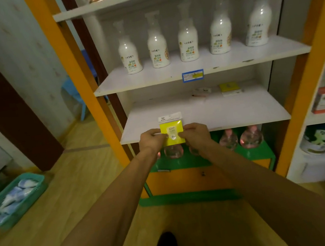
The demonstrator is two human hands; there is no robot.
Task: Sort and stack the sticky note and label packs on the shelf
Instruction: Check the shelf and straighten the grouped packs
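- Left hand (pixel 152 141) and right hand (pixel 194 135) pinch a yellow sticky-note pack with white header card (pixel 172 131) by its sides.
- It is at the front edge of the white shelf board (pixel 231 110).

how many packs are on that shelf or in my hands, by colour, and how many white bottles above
yellow packs: 2, one held in both hands, one at the back of the shelf
pale packs at the back: 2, blurry
white pump bottles: 5
total: 9

Pack (pixel 172 132) held between both hands at shelf (pixel 230 108) front edge; two more packs (pixel 229 88) on shelf at 1 o'clock, bottles (pixel 188 42) one shelf above.
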